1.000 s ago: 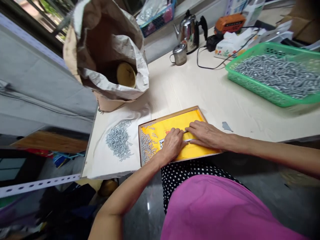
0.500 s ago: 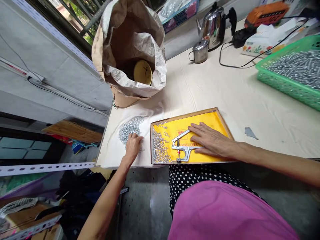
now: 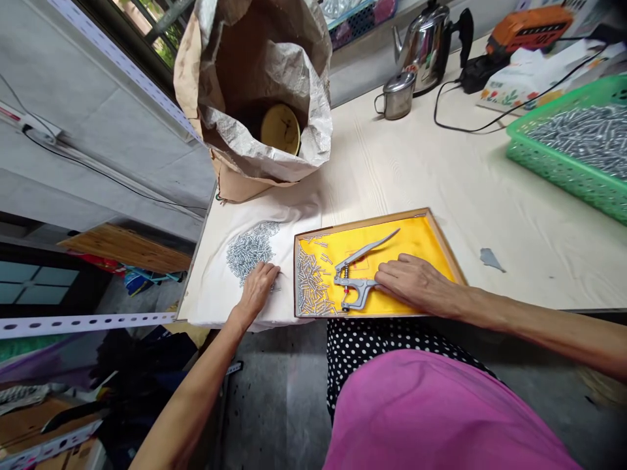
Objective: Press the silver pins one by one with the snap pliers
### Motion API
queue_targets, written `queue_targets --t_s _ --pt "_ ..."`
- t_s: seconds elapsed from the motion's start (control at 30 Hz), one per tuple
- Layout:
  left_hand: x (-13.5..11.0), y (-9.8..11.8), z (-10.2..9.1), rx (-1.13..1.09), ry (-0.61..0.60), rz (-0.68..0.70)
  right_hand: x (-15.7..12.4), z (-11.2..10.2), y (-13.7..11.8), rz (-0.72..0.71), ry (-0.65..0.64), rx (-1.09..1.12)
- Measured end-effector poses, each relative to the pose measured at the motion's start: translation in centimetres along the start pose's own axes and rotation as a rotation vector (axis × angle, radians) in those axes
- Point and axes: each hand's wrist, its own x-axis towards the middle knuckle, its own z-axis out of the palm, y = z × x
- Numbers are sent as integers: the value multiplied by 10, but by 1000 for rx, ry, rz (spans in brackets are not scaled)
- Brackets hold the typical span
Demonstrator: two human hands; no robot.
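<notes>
Pale tabletop [image 3: 455, 176] below, my right hand [image 3: 411, 279] grasps the spring-loaded pliers [image 3: 361, 292] inside the yellow-lined tray [image 3: 445, 245]; my left hand [image 3: 258, 287] is at the pin pile [image 3: 249, 251], pinching anything, I can't tell. A low swing could scatter the tray's loose pins [image 3: 309, 284].

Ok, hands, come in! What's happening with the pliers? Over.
Left fingers at pile of metal pins, grip unclear. Right fingers closed on pliers, lower handle. Tray wall between pile and pliers.
</notes>
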Motion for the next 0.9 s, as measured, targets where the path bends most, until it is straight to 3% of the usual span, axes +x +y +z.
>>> queue_targets --t_s 0.13,0.27,0.47,0.7,0.8,0.9 --pt "-6 3 8 -21 66 -60 1 -6 -1 129 81 -33" --pt "-8 7 10 -48 131 -127 1 -12 2 283 77 62" --pt "-8 7 6 -69 76 -45 -6 -9 2 327 58 129" --pt "-3 0 5 -81 95 -10 -8 1 -1 299 -120 13" --pt "-2 2 0 -163 183 -68 -6 0 0 310 -167 16" --pt "-1 18 -14 -265 296 -173 -3 -3 1 324 -222 50"
